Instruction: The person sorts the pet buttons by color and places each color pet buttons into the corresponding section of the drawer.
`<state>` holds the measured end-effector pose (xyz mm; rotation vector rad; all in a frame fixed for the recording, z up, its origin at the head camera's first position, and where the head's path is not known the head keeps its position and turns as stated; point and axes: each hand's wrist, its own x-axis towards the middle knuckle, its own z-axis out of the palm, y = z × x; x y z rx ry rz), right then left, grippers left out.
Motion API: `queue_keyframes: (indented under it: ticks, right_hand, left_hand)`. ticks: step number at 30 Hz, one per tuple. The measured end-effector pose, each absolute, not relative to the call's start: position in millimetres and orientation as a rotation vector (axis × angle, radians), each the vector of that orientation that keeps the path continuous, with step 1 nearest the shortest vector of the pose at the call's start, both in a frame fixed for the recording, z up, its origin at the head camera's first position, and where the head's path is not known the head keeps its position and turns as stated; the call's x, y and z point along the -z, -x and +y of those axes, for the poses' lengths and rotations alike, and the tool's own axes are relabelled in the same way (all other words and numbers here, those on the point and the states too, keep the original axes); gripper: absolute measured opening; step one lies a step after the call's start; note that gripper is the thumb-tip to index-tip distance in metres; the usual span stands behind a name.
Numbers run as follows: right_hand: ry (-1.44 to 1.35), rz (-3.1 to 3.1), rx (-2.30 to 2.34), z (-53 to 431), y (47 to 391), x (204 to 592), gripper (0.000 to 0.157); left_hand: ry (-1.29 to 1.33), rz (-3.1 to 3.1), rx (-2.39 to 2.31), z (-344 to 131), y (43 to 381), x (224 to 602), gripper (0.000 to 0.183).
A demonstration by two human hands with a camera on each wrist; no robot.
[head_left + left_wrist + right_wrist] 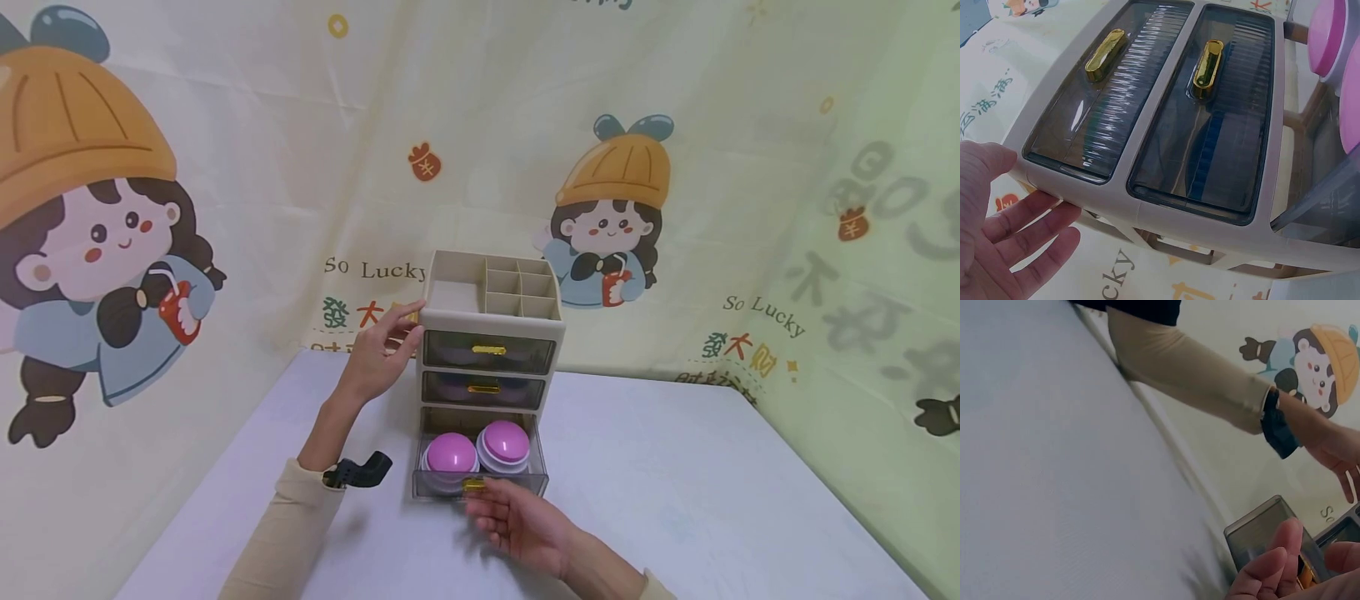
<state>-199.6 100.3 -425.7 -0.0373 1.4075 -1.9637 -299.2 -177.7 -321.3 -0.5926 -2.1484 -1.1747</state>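
A beige desktop drawer organizer (489, 320) stands on the table, its bottom drawer (525, 485) pulled out. Two round containers with glossy pink tops, a left one (452, 454) and a right one (506, 442), sit side by side in that drawer. My right hand (525, 521) pinches the drawer's gold handle (473, 484) between thumb and fingers; the right wrist view shows the handle (1304, 572) between them. My left hand (381, 354) rests at the organizer's upper left side, thumb at the front edge and relaxed fingers (1041, 237) along the side wall.
Two smoky drawers, the top one (517, 354) and the middle one (517, 392), are closed, each with a gold handle. Small compartments (525, 287) divide the organizer's top. A printed cloth (480, 100) hangs behind the white table (675, 492).
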Motion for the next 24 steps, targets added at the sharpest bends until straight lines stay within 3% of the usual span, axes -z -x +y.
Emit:
queue_keyframes:
  ticks: [11, 24]
  right_hand:
    - [0.032, 1.374, 1.983, 93, 212, 411, 0.038]
    - [0.047, 1.438, 2.039, 84, 259, 423, 0.031]
  left_hand:
    - [0.604, -2.136, 1.174, -179, 300, 322, 0.042]
    - [0.602, -2.139, 1.172, -178, 300, 322, 0.042]
